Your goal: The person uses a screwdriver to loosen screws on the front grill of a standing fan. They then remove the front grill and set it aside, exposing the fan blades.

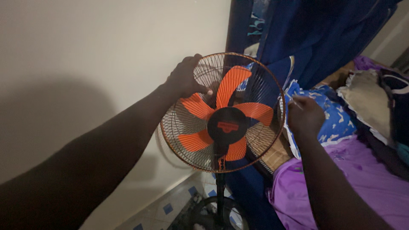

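Beige wall behind; a standing fan (222, 113) with orange blades is steadied at its wire guard's top edge by the left hand (186, 79), clenched; right hand (304, 116) pinches a thin tool at the rim, judged mid-fastening; precise aim is needed next

My left arm is stretched forward and up, and my left hand (185, 79) has a closed grip with the thumb pointing to the right. My right arm is bent less, and my right hand (304, 115) pinches something thin between its fingertips.
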